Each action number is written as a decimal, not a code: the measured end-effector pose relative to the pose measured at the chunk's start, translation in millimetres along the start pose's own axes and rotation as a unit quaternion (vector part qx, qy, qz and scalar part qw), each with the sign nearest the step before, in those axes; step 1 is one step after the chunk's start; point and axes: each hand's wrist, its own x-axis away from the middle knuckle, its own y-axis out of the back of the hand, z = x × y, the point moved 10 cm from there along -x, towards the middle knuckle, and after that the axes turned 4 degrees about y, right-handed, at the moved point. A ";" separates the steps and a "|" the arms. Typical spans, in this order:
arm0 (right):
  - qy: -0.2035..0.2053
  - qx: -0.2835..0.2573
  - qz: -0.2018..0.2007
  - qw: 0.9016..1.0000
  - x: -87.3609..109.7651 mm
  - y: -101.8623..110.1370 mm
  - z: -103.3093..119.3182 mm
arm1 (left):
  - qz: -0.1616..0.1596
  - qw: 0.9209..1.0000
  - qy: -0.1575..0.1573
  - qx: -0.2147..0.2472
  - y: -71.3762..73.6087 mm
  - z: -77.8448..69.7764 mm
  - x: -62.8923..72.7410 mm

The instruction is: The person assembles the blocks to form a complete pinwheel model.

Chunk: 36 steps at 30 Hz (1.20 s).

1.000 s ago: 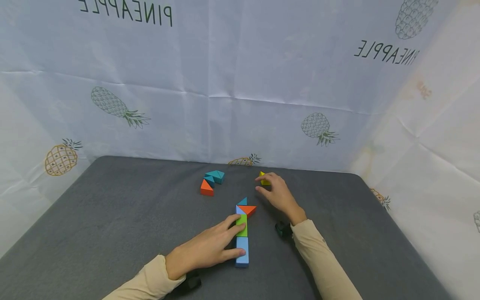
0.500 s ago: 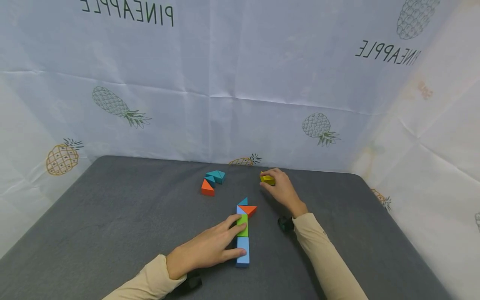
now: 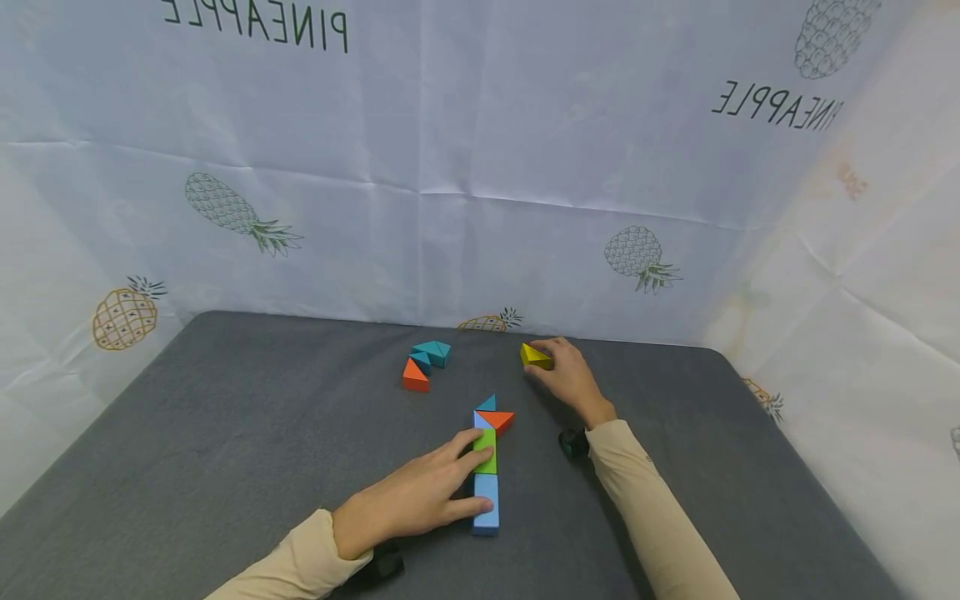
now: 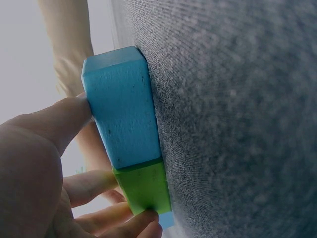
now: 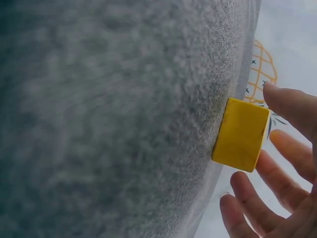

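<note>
- The right grip (image 3: 564, 371) curves half-spread around the yellow block (image 3: 535, 357), no firm pinch visible; an uneven touch could tip it or push it toward the far edge of the counter (image 3: 262, 433).
- The left grip (image 3: 420, 492) lies relaxed, touching the blue block (image 4: 124, 109) and green block (image 4: 143, 186); sideways drag could split them.
- The red triangle (image 3: 497, 419) juts out; a low-passing right grip could knock it.

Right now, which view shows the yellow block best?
The right wrist view: the yellow block appears large, one face unobstructed. The head view shows it small, triangular top visible; the left wrist view, not at all.
</note>
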 end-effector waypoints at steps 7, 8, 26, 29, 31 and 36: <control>-0.002 -0.001 0.018 1.000 -2.7 -4.5 -0.7 | 0.003 1.000 0.005 0.002 -0.9 1.6 -0.4; -0.002 -0.002 0.019 1.000 -3.0 -5.3 -0.8 | 0.002 1.000 0.006 0.002 -1.0 1.7 -0.4; 0.027 -0.003 0.020 0.999 -4.1 -7.4 8.6 | 0.004 1.000 0.006 0.003 -0.6 1.5 -0.3; 0.040 -0.002 0.025 0.999 -3.7 -9.2 12.4 | 0.004 1.000 0.006 0.003 -0.5 1.6 -0.4; 0.051 -0.001 0.027 0.998 -3.0 -10.3 15.7 | 0.004 1.000 0.005 0.002 -0.5 1.4 -0.4; 0.069 -0.014 0.033 0.997 -0.8 -12.9 25.1 | 0.005 1.000 0.004 0.000 -0.7 0.9 -0.1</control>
